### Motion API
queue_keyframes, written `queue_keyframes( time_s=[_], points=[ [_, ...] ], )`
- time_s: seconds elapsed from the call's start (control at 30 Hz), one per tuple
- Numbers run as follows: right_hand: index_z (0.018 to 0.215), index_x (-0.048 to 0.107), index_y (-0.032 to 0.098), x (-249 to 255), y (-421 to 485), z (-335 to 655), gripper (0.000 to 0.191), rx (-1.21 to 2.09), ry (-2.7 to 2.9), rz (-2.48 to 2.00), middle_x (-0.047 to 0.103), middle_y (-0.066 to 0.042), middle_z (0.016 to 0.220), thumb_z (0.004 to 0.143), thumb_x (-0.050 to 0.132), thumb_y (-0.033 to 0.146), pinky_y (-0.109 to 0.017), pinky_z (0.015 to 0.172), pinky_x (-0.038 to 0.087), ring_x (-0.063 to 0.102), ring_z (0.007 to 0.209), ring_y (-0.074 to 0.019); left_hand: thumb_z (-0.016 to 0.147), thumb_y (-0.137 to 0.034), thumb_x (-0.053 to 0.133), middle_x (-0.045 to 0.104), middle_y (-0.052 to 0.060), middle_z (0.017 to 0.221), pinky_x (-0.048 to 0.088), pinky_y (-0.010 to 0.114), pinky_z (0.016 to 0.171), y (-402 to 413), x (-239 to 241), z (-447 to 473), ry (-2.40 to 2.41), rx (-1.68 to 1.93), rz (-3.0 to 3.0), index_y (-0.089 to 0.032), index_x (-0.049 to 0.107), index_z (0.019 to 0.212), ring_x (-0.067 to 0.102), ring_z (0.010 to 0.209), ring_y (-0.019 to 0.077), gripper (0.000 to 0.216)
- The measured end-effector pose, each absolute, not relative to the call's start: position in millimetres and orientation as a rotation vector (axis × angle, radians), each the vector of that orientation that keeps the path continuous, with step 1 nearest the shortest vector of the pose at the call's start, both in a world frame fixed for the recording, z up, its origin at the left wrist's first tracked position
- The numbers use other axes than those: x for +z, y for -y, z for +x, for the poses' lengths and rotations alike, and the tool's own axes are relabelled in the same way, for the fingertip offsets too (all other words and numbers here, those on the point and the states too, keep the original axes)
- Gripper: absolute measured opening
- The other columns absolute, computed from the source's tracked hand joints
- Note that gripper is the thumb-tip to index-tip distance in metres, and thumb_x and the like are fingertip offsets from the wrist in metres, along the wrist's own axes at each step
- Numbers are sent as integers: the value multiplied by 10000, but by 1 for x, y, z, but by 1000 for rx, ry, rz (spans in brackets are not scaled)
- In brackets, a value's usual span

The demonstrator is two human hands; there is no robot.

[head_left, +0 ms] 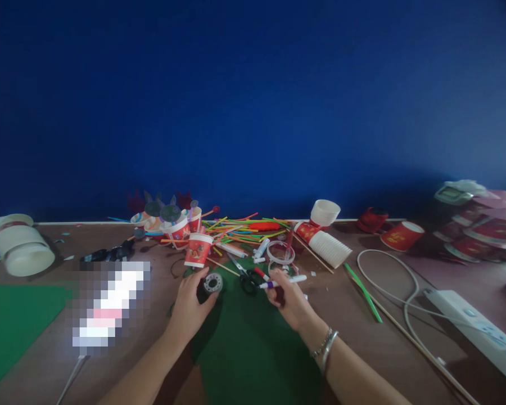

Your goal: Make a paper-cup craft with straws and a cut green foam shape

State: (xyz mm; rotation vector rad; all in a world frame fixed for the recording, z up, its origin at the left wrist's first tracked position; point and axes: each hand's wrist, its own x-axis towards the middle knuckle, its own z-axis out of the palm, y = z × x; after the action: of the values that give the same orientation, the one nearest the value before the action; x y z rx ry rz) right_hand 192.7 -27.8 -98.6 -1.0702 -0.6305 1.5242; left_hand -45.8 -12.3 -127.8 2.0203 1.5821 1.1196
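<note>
Between the thumb and fingers of my left hand [190, 301] is a small round roll of tape [213, 282] with a grey, holed core and a dark outer edge. My right hand [290, 301] is closed around a white marker [296, 279], its purple end pointing left. Just left of that end lie black-handled scissors [248, 280], their blades toward the wall. A red paper cup [198, 251] with straws across it stands beyond my left hand. Under both hands lies a sheet of green paper [253, 349].
Colourful pipe cleaners [240, 228] lie along the wall. Stacked paper cups [329, 247] rest on their side, behind clear tape rolls [280, 253]. Decorated cups [175, 229] stand back left. A power strip [476, 326] and cable [411, 273] occupy the right; a blurred-out device [112, 306] lies left.
</note>
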Motion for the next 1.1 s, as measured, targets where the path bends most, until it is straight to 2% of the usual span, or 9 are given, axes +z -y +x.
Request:
queue_keyframes(
  time_s=[0.2,0.3,0.4,0.5,0.57,0.73,0.9,1.1],
  points=[
    [671,448,196,-82,26,202,270,1511,699,-1119,486,63,544,639,693,304,-166,437,302,448,497,-67,734,-284,617,618,100,1032,462,455,870,13,-127,-44,-1571,1065,2096,-178,523,1196,566,994,278,483],
    [691,508,184,-74,27,205,218,1555,764,-1270,554,29,561,702,627,367,-183,453,338,494,504,-82,736,-267,619,577,115,1121,424,490,917,17,-121,-40,-1589,1060,2181,-188,492,1232,515,1067,298,519],
    [684,537,177,-74,32,205,279,1663,873,-1395,593,1,524,758,543,445,-200,456,358,515,473,-98,784,-233,576,549,109,1172,397,477,950,25,-108,-30,-1463,1034,2303,-220,483,1242,481,1109,287,468],
    [638,494,190,-79,36,205,254,1604,1008,-1465,569,22,461,742,543,417,-190,430,340,487,433,-94,813,-162,525,609,78,1041,429,420,904,30,-94,-18,-1189,833,2428,-221,593,1067,526,1017,252,270],
    [634,474,195,-83,36,205,200,1480,1099,-1481,566,36,457,715,554,360,-179,415,321,466,422,-87,794,-109,520,633,67,969,439,406,855,28,-87,-10,-1101,694,2491,-217,634,988,541,954,244,249],
    [641,507,187,-90,38,204,107,1318,1292,-1441,574,46,512,670,586,253,-176,440,326,467,455,-80,830,-70,439,669,61,1012,407,420,840,10,-89,6,-968,579,2626,-257,650,1052,546,995,237,358],
    [584,447,204,-99,40,204,241,1212,1314,-1456,505,55,433,737,561,350,-196,412,275,393,397,-79,856,-91,439,684,45,1019,414,391,853,-4,-107,11,-925,696,2659,-252,644,1053,565,1014,210,326],
    [613,478,195,-96,39,193,118,1137,1471,-1461,484,59,511,689,559,235,-193,453,312,423,478,-87,881,-115,399,666,74,1094,441,400,886,-4,-111,-6,-984,712,2720,-232,625,1092,570,1057,223,331]
  ],
)
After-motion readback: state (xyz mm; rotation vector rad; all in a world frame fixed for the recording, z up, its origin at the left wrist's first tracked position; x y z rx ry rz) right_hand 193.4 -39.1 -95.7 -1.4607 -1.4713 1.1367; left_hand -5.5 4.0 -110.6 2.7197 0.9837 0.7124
